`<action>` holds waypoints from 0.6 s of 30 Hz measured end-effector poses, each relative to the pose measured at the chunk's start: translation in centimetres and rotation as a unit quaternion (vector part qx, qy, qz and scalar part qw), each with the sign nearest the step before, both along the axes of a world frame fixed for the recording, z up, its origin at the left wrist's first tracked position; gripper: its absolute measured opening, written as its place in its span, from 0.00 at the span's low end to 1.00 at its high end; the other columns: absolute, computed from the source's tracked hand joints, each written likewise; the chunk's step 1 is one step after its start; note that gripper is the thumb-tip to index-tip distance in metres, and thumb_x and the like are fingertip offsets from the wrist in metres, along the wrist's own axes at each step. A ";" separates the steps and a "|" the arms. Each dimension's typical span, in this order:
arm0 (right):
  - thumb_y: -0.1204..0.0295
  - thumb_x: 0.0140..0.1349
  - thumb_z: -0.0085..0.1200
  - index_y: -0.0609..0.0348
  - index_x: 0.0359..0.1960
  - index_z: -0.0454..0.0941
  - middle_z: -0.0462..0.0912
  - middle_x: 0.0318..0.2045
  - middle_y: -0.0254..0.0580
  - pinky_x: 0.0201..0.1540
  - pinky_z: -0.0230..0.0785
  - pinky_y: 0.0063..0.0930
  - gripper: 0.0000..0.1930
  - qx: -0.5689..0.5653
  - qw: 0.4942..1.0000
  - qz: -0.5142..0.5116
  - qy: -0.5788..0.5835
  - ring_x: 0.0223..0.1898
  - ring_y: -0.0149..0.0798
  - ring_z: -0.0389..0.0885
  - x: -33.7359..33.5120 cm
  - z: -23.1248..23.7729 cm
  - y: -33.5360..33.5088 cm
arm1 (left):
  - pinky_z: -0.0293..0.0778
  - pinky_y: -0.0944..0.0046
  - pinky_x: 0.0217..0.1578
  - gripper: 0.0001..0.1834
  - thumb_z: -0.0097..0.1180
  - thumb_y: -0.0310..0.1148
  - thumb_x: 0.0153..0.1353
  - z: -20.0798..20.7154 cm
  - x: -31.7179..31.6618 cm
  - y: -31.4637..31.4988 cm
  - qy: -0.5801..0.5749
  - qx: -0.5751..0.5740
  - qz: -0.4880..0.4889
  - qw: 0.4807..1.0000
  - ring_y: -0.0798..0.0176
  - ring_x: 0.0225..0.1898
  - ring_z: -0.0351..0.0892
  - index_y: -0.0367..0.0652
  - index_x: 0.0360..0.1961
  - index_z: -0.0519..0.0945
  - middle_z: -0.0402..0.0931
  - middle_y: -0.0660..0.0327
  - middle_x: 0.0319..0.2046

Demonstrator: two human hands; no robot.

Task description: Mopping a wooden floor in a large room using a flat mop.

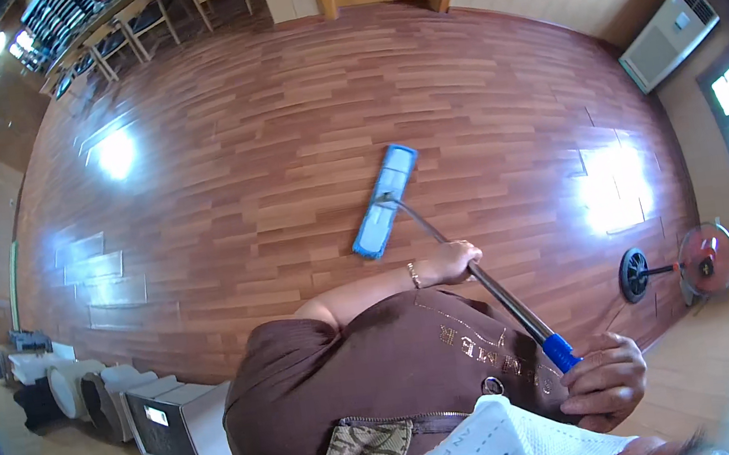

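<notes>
- Far left of the mop head, and closer to the wearer: a black and white box (183, 426), with more stuff lined up beyond it. Well apart from the pad, but I'd slow down on that side so it doesn't get bumped.
- The mop head (379, 220) itself, my landmark here: long, blue, sitting on the wood-look floor (241, 198) and angled slightly. Looks flat to me. I'd work along the planks and overlap each pass a bit so no strips get missed.
- Just right of the mop head, on the wearer's side: the left grip (450, 262), fingers wrapped around the metal pole (513, 305). Probably the steering hand, so firm but loose enough to let the pole turn.
- Further right of the mop head and nearer the wearer: the right grip (604, 380), curled closed around the pole's top end, by the blue collar (561, 353). Imo steady, light pressure from here; shove too hard and the pad could tip.
- Far right of the mop head: a standing fan (708, 260) with a round black base. I'd go around that base gently instead of knocking into it.
</notes>
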State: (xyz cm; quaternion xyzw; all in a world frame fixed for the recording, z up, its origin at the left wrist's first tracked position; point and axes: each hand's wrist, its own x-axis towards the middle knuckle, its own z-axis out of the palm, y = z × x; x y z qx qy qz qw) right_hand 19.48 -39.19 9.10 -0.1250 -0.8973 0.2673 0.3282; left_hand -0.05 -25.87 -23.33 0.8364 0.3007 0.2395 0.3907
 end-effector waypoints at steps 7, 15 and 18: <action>0.68 0.53 0.58 0.50 0.29 0.81 0.82 0.25 0.33 0.38 0.72 0.34 0.04 0.002 0.998 -0.020 0.055 0.30 0.34 0.83 0.8 -1.2 -2.7 | 0.74 0.50 0.38 0.07 0.58 0.36 0.46 -1.7 6.0 -1.0 0.041 0.030 -0.077 0.996 0.49 0.38 0.79 0.46 0.25 0.76 0.77 0.57 0.27; 0.59 0.49 0.63 0.51 0.26 0.74 0.76 0.24 0.36 0.29 0.69 0.36 0.13 0.033 0.976 -0.210 0.039 0.28 0.40 0.74 0.7 -2.6 -4.5 | 0.75 0.48 0.36 0.03 0.55 0.34 0.44 -1.0 5.3 0.4 0.092 0.070 -0.013 0.993 0.52 0.36 0.80 0.52 0.23 0.78 0.78 0.60 0.26; 0.60 0.52 0.61 0.54 0.27 0.74 0.75 0.25 0.38 0.32 0.68 0.40 0.13 -0.024 0.977 -0.207 -0.039 0.30 0.43 0.73 0.7 -2.2 -2.6 | 0.76 0.49 0.36 0.03 0.54 0.34 0.45 -2.2 3.1 2.2 0.091 0.062 0.055 0.992 0.51 0.35 0.80 0.50 0.21 0.78 0.78 0.57 0.26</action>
